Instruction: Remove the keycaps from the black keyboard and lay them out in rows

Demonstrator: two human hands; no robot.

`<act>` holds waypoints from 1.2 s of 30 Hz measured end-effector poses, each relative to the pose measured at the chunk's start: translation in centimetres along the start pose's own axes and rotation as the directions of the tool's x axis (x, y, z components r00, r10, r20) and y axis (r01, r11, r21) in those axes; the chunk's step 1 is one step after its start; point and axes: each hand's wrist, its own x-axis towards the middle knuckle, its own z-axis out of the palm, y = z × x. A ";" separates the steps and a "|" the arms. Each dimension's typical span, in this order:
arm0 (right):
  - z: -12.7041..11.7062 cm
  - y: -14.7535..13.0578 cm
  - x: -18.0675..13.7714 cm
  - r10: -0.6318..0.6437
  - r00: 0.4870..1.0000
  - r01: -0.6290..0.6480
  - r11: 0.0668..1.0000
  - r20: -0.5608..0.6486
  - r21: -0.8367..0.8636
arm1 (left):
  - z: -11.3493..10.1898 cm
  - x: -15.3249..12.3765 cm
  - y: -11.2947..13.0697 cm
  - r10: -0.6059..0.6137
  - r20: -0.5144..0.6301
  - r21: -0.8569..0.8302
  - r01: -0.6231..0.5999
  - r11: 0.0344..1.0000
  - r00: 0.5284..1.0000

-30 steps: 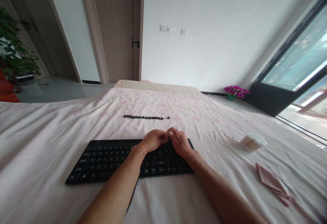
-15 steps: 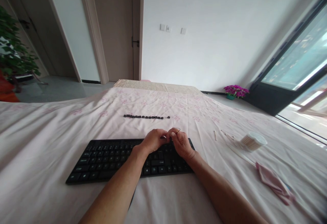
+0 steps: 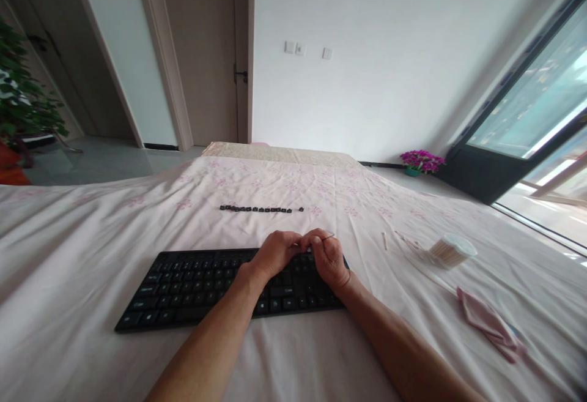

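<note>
Tablecloth [image 3: 82, 249] flowered, creased | hands [image 3: 277, 253] together over keyboard [image 3: 197, 279], right gripping thin loop [image 3: 330, 233] | wall [image 3: 389, 59] white

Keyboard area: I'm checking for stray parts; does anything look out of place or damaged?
Yes: a row of small black pieces, apparently keycaps, lies on the cloth beyond the keyboard rather than on it. One piece sits apart, right of the row. No damage shows, though left hand and right hand partly hide the keyboard.
</note>
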 end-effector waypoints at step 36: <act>-0.7 1.9 1.9 0.268 0.963 -0.215 0.838 0.035 -0.501 | 0.9 1.1 -3.1 -0.219 -0.123 -0.521 0.125 0.845 0.968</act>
